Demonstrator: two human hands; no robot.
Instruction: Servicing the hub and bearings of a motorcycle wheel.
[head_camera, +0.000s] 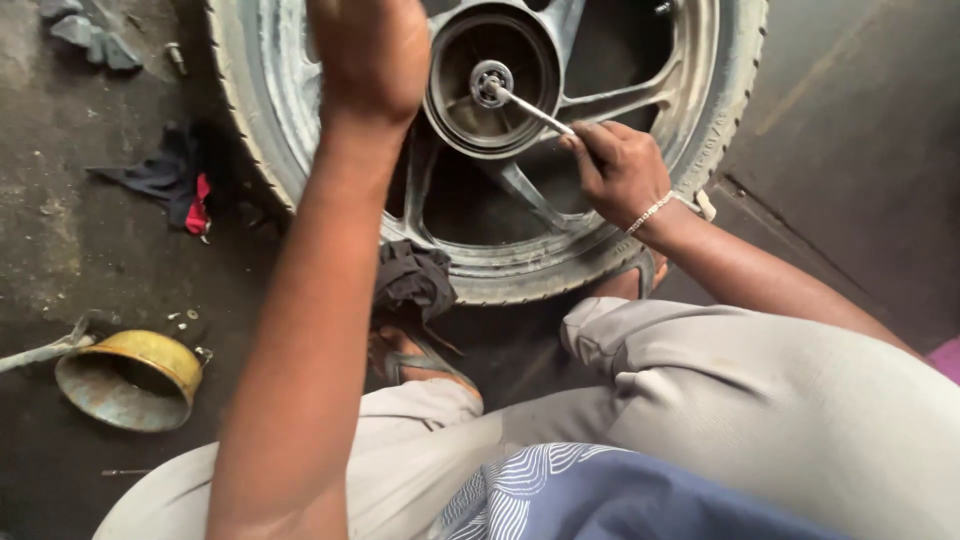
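Note:
A motorcycle wheel (690, 120) with a worn tyre and spoked alloy rim lies flat on the dark floor in front of me. Its round hub drum (455, 100) faces up with a bearing at the centre. My right hand (620, 170) grips a thin metal rod (535, 110) whose tip rests on the bearing. My left hand (368, 55) is raised close to the camera over the wheel's upper left part, seen from the back; its fingers are out of sight, and what it holds is hidden.
A dented yellow metal bowl (135, 378) lies on the floor at the left, a metal bar (40, 352) beside it. Dark rags (170, 180) lie left of the tyre, another rag (412, 280) by my sandalled foot (420, 360). My bent knees fill the lower frame.

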